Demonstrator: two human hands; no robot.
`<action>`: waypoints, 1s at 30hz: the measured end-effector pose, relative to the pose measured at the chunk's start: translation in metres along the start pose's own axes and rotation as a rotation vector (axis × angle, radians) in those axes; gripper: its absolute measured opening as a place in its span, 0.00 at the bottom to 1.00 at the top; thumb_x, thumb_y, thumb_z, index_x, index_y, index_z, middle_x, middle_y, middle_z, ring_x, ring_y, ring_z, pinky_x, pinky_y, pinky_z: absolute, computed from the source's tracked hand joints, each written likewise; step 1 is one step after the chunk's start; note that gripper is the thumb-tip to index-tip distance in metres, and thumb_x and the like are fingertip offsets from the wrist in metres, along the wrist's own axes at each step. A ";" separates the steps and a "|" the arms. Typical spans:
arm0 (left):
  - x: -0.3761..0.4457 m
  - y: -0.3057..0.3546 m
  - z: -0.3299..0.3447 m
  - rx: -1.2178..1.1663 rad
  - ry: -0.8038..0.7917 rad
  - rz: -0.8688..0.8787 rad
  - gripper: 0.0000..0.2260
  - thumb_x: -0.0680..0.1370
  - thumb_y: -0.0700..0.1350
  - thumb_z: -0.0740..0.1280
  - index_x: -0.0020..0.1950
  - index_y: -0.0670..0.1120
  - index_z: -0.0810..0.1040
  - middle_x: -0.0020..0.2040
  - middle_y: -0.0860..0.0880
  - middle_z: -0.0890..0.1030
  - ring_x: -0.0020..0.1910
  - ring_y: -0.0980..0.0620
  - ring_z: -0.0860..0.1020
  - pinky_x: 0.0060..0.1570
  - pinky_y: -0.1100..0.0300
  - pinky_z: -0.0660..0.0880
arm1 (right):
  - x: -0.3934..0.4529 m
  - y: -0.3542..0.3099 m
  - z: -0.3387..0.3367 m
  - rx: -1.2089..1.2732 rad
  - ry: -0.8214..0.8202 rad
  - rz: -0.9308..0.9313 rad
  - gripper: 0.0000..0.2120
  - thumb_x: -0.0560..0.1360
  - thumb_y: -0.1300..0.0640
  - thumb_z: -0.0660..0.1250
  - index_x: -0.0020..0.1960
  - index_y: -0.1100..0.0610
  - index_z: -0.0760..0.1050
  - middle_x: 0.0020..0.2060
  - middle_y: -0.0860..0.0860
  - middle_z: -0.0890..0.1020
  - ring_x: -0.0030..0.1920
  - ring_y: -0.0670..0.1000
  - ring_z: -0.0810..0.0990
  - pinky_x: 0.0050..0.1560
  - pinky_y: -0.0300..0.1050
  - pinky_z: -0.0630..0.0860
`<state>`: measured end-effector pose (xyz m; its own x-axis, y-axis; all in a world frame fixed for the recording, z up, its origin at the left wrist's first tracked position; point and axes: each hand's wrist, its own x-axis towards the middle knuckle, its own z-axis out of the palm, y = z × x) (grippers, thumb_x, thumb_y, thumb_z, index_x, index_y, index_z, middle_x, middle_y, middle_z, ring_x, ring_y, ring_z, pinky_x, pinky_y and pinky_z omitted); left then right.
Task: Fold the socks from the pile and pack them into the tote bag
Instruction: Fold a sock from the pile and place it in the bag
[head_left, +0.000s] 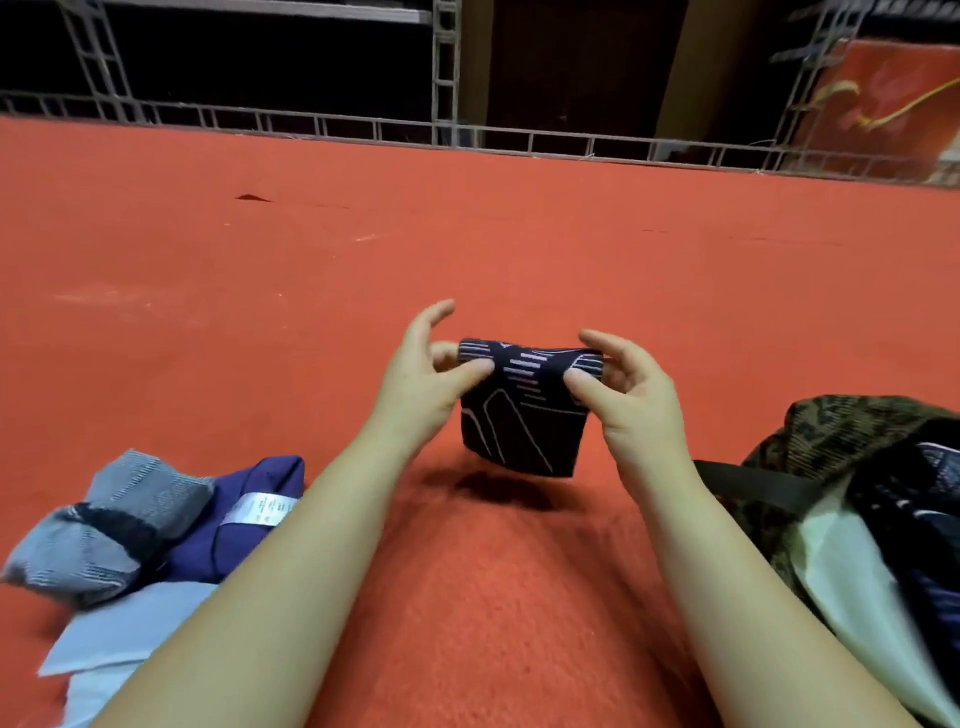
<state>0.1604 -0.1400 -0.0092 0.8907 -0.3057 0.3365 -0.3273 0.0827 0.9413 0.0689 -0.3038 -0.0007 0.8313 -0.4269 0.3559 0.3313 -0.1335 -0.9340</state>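
Socks wait in a small heap (119, 525) well off to the left of the person's fingers: a grey ribbed one with a dark band lies on a purple garment (234, 519) with a white label, and pale blue cloth (109, 644) sits under both.

The left hand (415, 374) pinches the folded sock (524, 410) at its upper left corner between thumb and curled fingers (470, 370), the forefinger lifted free. The right hand (623, 389) pinches the upper right corner the same way, thumb in front, fingers (602, 340) arched over the top edge. Between them the sock hangs clear of the red carpeted surface (467, 234), its shadow lying below.

To finish this step well, I would keep both pinches level so the fold stays square, keep the layers pressed together along the top edge, and carry the bundle rightward without letting the bottom swing open.

The sock is navy with pale lines: short dashes near the top, longer angled stripes lower down. It is folded to a compact, nearly square packet with a rolled upper edge.

Just right of the right-hand fingers and lower, the tote bag (831, 431) slumps open, patterned in dark olive, with a black strap and pale lining. Something dark with light stripes lies inside, possibly socks already packed, though the blur there leaves me unsure.
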 end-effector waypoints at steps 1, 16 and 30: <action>0.007 0.005 -0.002 0.005 -0.017 0.037 0.26 0.72 0.34 0.71 0.63 0.53 0.66 0.39 0.51 0.79 0.38 0.59 0.77 0.45 0.66 0.73 | 0.003 0.000 0.000 -0.028 0.004 -0.028 0.17 0.72 0.70 0.68 0.55 0.53 0.75 0.46 0.47 0.82 0.42 0.37 0.80 0.46 0.31 0.75; -0.068 -0.054 -0.032 0.750 -0.455 -0.058 0.30 0.60 0.62 0.68 0.62 0.57 0.76 0.54 0.54 0.79 0.53 0.59 0.75 0.56 0.64 0.69 | -0.070 0.044 -0.030 -0.358 -0.323 0.378 0.14 0.69 0.67 0.73 0.47 0.50 0.79 0.33 0.52 0.80 0.31 0.49 0.80 0.36 0.44 0.78; -0.067 -0.055 -0.031 0.740 -0.533 0.217 0.15 0.61 0.65 0.65 0.44 0.61 0.71 0.44 0.64 0.71 0.54 0.64 0.66 0.57 0.65 0.59 | -0.069 0.044 -0.038 -0.790 -0.481 0.007 0.18 0.62 0.56 0.79 0.32 0.45 0.69 0.47 0.39 0.73 0.55 0.36 0.65 0.50 0.27 0.60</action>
<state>0.1290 -0.0949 -0.0829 0.5842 -0.7638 0.2743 -0.7502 -0.3793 0.5417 0.0089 -0.3139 -0.0673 0.9866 -0.0367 0.1592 0.0715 -0.7792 -0.6226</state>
